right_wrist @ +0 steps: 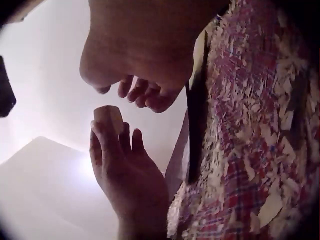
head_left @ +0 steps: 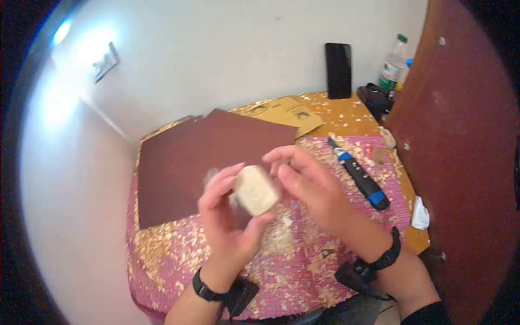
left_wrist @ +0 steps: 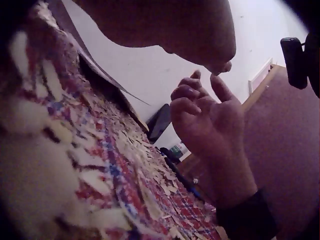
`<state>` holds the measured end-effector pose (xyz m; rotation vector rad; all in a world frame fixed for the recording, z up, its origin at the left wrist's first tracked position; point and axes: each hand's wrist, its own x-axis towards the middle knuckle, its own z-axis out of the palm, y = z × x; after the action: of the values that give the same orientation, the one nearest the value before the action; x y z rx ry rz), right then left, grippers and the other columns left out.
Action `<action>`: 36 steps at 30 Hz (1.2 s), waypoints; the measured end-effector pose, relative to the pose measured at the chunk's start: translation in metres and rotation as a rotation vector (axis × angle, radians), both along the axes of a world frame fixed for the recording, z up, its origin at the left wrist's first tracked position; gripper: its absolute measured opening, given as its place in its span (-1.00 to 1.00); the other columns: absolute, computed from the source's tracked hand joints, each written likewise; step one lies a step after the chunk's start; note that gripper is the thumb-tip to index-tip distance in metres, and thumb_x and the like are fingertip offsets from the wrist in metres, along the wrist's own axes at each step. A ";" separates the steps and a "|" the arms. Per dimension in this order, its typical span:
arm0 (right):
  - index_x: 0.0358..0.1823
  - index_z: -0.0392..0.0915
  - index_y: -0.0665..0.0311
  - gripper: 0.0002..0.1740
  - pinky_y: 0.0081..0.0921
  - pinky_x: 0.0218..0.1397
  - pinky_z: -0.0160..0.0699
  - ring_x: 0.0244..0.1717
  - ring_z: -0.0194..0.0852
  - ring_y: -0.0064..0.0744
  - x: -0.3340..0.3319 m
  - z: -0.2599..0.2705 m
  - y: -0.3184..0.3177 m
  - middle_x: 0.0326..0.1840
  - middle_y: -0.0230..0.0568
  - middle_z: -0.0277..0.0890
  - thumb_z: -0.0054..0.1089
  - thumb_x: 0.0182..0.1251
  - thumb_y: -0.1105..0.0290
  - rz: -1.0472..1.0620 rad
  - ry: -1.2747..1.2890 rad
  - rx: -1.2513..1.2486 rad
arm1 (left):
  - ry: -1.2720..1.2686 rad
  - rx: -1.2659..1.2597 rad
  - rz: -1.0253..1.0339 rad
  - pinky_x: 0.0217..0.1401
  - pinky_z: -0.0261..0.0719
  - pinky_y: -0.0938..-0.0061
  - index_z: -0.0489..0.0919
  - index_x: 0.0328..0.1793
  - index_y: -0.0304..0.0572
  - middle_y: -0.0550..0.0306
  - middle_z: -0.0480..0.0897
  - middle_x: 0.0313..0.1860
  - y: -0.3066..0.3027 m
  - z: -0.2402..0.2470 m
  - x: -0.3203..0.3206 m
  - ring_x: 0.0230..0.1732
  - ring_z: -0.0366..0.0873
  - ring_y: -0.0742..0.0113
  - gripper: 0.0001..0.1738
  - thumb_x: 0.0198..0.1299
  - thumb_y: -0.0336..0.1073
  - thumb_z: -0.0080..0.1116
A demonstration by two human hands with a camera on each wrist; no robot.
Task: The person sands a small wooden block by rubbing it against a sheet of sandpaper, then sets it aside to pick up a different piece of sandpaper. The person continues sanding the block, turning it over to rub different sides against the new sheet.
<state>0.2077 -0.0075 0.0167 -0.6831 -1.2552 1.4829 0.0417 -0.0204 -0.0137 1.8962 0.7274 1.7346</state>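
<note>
A small pale wooden block (head_left: 257, 190) with rounded edges is held up over the table, slightly blurred in the head view. My left hand (head_left: 230, 219) grips it, thumb at its lower edge and fingers along its far side. Close on the right is my right hand (head_left: 314, 189), fingers loosely bent with nothing visible between them. In the right wrist view a gap separates the right fingertips (right_wrist: 150, 97) from the block (right_wrist: 108, 118). The left wrist view shows the right hand (left_wrist: 212, 120) with its thumb apart from its half-curled fingers.
Dark brown-red sheets (head_left: 179, 168), resembling sandpaper, lie behind the hands. A black and blue knife (head_left: 362, 179) lies at the right on the checked cloth (head_left: 303, 281), among many wood shavings. A phone (head_left: 338, 70) leans on the wall near a bottle (head_left: 392, 67). A dark red panel (head_left: 466, 151) borders the right side.
</note>
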 end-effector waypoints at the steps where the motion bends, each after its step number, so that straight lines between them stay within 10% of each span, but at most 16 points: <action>1: 0.06 0.42 0.33 -0.70 -0.65 -0.28 0.45 -0.29 0.45 -0.64 -0.004 0.001 -0.001 -0.21 -0.38 0.48 0.01 0.51 0.26 0.002 0.008 0.034 | 0.055 0.036 0.033 0.37 0.33 0.19 0.28 0.27 -0.13 -0.15 0.40 0.28 0.001 0.003 -0.001 0.30 0.38 0.05 -0.19 -0.11 -0.47 0.49; 3: 0.27 0.34 0.42 -0.55 -0.56 0.07 0.51 -0.02 0.53 -0.53 0.000 0.002 -0.003 -0.01 -0.22 0.56 0.07 0.46 0.34 0.073 -0.011 0.012 | 0.223 0.103 0.050 0.43 0.29 0.16 0.24 0.35 -0.14 -0.21 0.34 0.38 0.003 0.006 -0.009 0.39 0.32 0.02 -0.17 -0.06 -0.54 0.42; 10: 0.18 0.43 0.40 -0.61 -0.57 0.00 0.54 -0.07 0.53 -0.54 -0.001 -0.005 -0.001 -0.06 -0.23 0.58 0.15 0.38 0.42 0.008 0.060 -0.008 | 0.374 0.119 0.128 0.29 0.44 0.19 0.48 0.27 -0.13 -0.12 0.47 0.32 -0.001 0.024 -0.009 0.29 0.44 -0.06 -0.27 -0.13 -0.46 0.48; 22: -0.06 0.51 0.27 -0.61 -0.69 -0.73 0.34 -0.71 0.40 -0.66 0.006 -0.001 -0.009 -0.48 -0.29 0.57 0.19 0.39 0.07 0.156 0.022 -0.088 | 0.343 0.172 0.109 -0.23 0.61 0.42 0.70 0.02 -0.06 0.06 0.62 -0.10 -0.006 0.021 -0.016 -0.22 0.60 0.22 -0.30 -0.31 0.12 0.47; 29: -0.03 0.47 0.22 -0.57 -0.68 -0.77 0.31 -0.73 0.39 -0.64 0.007 -0.008 -0.009 -0.56 -0.32 0.55 0.25 0.34 0.03 0.207 0.003 -0.053 | 0.313 0.157 0.045 -0.16 0.64 0.38 0.69 0.06 -0.06 0.00 0.62 -0.10 -0.009 0.027 -0.018 -0.15 0.63 0.17 -0.31 -0.27 0.05 0.52; 36: 0.17 0.39 0.26 -0.62 -0.63 -0.25 0.53 -0.23 0.54 -0.61 0.001 -0.004 -0.006 -0.19 -0.25 0.60 0.18 0.38 0.38 -0.012 0.153 -0.028 | 0.250 -0.022 0.032 0.16 0.54 0.32 0.43 0.37 -0.25 -0.12 0.55 0.21 -0.001 0.016 -0.009 0.09 0.56 0.10 -0.28 0.00 -0.42 0.37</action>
<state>0.2088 -0.0139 0.0130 -0.5828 -1.1134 1.5159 0.0326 -0.0218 0.0018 2.1208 0.8677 1.5163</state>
